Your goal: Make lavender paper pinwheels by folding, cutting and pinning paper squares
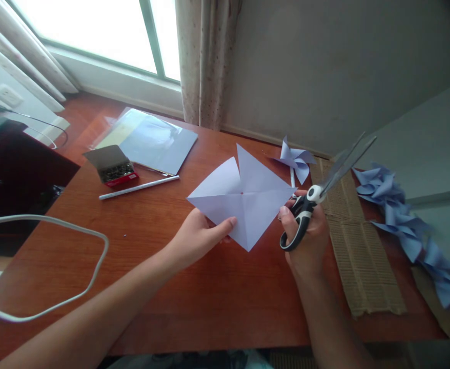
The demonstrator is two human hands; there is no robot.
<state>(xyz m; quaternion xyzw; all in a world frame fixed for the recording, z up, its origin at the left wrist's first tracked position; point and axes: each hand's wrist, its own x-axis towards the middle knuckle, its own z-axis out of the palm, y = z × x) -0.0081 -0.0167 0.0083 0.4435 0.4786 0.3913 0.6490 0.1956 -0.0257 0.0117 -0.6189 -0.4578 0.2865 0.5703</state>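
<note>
A square of pale lilac paper [248, 218] is held above the table, creased along its diagonals, with a small reddish dot at its centre. One slit shows at its upper edge, running in towards the dot. My left hand [205, 230] pinches the lower left side, thumb on top and fingers underneath. In my right hand [311, 236] is a pair of scissors [305, 215] with black and white handles. Their blades point up and away to the right, slightly apart. The fingertips of that hand are close to the paper's right corner; whether they touch it I cannot tell.
Several folded paper pinwheels [402, 225] lie along the right edge, and another pinwheel [296, 159] on a stick lies behind. Corrugated cardboard [358, 256] covers the table's right side. At left are an open box of small metal pieces [117, 169], a paper stick [140, 187], paper sheets [159, 141] and a white cable [104, 251].
</note>
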